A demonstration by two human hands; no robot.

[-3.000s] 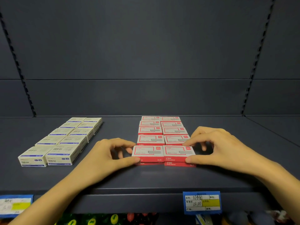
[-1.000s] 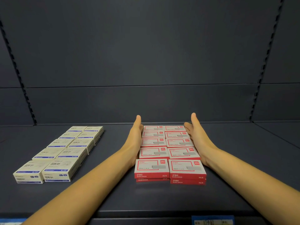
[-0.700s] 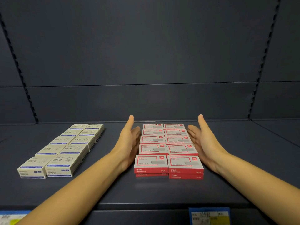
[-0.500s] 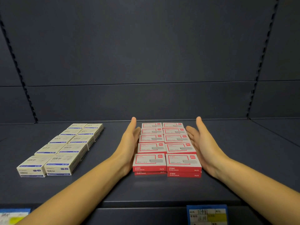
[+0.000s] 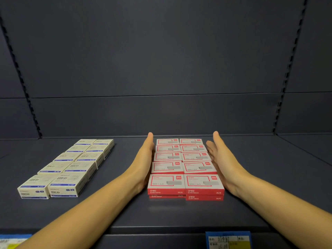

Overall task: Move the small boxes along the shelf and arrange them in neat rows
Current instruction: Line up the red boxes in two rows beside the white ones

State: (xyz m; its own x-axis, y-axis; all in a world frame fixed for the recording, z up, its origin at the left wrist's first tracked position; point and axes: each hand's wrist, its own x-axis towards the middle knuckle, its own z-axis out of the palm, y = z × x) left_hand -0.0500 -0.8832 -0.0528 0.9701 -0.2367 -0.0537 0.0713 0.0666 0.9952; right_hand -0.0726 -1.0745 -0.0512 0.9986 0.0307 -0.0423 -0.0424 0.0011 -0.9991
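Note:
Red and white small boxes lie in two neat columns running back along the dark shelf, stacked two high at the front. My left hand lies flat on edge against the left side of the red block, fingers straight. Opposite it, my right hand presses flat against the right side. Neither hand holds a box. Cream boxes with blue stripes sit in two columns further left, apart from both hands.
The shelf's dark back panel rises right behind the boxes. Price labels hang on the front edge, a blue one at the right and another at the far left. Bare shelf stretches right of the red boxes.
Three seconds ago my fingers pinched the front red boxes. Since then both hands went flat alongside the block, drew slightly apart, and have closed in against its sides again.

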